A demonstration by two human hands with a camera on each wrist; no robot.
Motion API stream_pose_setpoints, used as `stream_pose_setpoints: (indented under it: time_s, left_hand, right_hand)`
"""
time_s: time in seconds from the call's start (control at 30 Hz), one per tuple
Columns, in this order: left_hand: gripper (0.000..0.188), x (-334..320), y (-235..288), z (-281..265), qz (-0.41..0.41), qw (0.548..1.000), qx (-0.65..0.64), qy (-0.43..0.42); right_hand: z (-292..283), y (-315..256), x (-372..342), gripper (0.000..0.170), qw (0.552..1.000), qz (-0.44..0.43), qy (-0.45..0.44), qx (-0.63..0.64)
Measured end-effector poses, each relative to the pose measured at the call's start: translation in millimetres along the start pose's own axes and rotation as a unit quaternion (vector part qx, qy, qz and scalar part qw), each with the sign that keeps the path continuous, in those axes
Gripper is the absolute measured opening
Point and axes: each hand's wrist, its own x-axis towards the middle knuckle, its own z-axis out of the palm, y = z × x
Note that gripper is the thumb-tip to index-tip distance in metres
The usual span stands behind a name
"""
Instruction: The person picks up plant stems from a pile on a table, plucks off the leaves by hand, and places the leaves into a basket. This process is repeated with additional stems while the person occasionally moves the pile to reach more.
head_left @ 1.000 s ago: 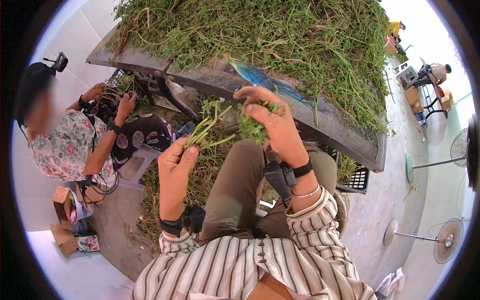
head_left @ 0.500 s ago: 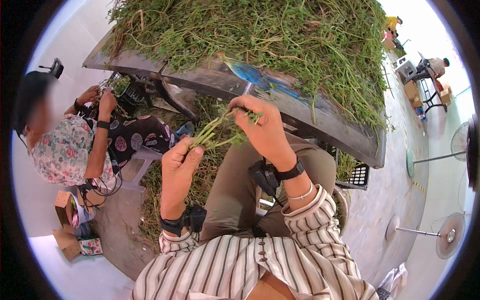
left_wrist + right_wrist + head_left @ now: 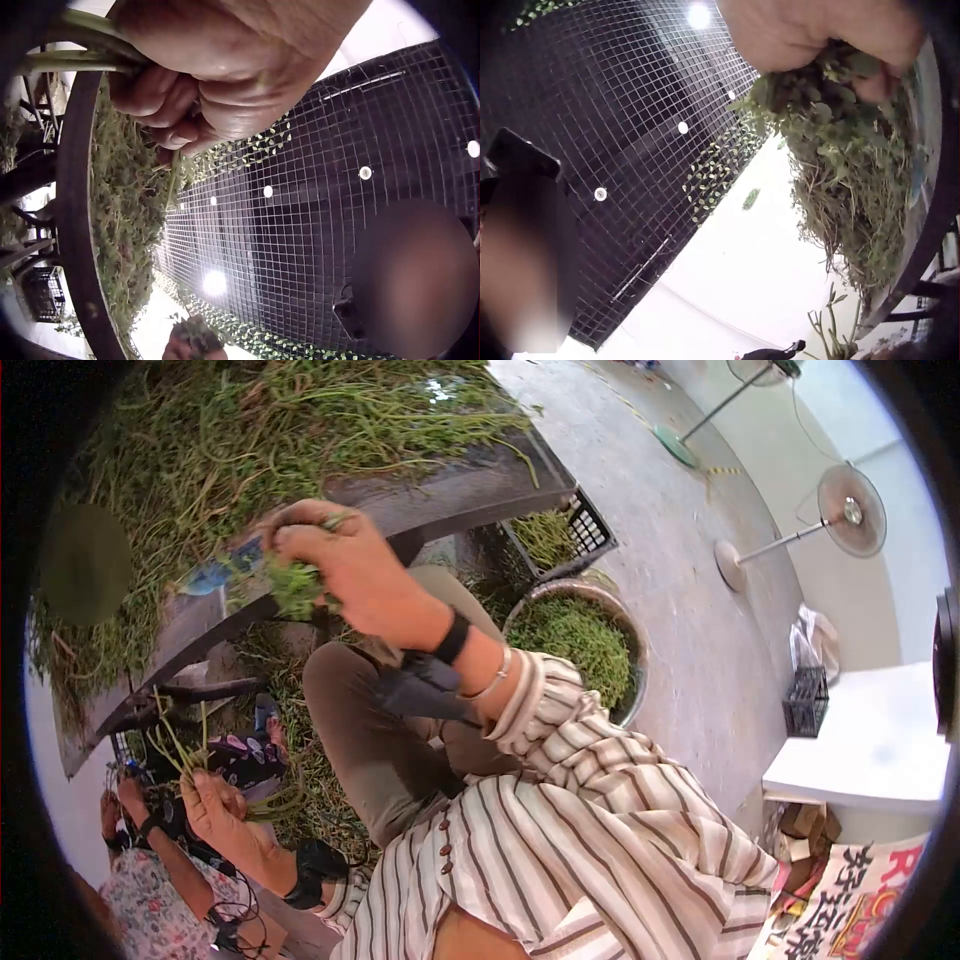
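My left hand (image 3: 235, 825) pinches a few green plant stems (image 3: 176, 748) between thumb and fingers, low on the left in the head view. The stem ends also show in the left wrist view, along with the curled fingers (image 3: 161, 105). Higher up, in front of the table edge, my right hand (image 3: 375, 580) grips a small bunch of leafy greens (image 3: 293, 590). Its leaves press out below the curled fingers in the right wrist view. Behind both hands a large heap of cut greens (image 3: 250, 450) covers the dark table (image 3: 470, 485).
By my right knee stands a round basin (image 3: 641, 635) full of loose leaves, beside a black crate (image 3: 597, 532) holding greens. Another person (image 3: 160, 895) sits at lower left. Standing fans (image 3: 852, 510) and a white table (image 3: 860, 730) lie to the right. Stems litter the floor.
The head view has swung right, bringing the basin into sight. My hands have moved apart: the right one carries leafy greens away, while the left keeps the stems.
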Motion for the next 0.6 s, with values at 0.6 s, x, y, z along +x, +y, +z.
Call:
stream_pose_setpoints:
  time_s: [0.6]
  left_hand:
    - [0.032, -5.1, 32.8, 64.4, -0.053, 0.992, -0.108, 0.032]
  right_hand:
    - [-250.6, -39.1, -260.1, 0.042, 0.61, 0.094, 0.234, -0.751]
